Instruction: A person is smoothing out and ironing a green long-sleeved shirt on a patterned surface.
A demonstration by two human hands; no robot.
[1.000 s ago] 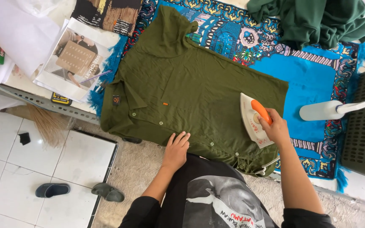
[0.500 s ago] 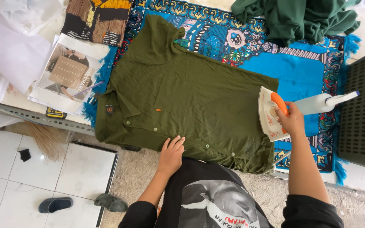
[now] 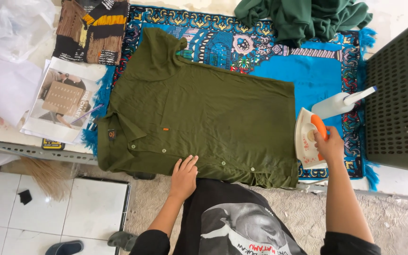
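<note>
One olive-green shirt (image 3: 199, 127) lies spread flat on a blue patterned rug (image 3: 317, 75) that covers the surface, collar to the left and hem to the right. One iron (image 3: 308, 141), white with an orange handle, has left the cloth: a second ago it sat on the shirt near the hem, and now it rests on the rug just past the shirt's right edge. The right hand (image 3: 329, 146) is still wrapped shut around the handle. By my reading, that pass over the lower part is finished and the shirt lies free of the iron. The left hand (image 3: 184, 177) has stayed where it was, open and flat, palm down on the near edge by the button strip, fingers together.

Four pale buttons show along that near edge, and one small orange tag sits mid-chest. One white spray bottle (image 3: 341, 104) lies just beyond the iron, near it. One dark perforated basket (image 3: 397, 94) fills the right side. One heap of darker green cloth (image 3: 303, 19) sits at the far edge. On the left are one brown and yellow striped cloth (image 3: 90, 30), one stack of printed paper (image 3: 62, 101) and one clear plastic bag (image 3: 15, 23).
</note>
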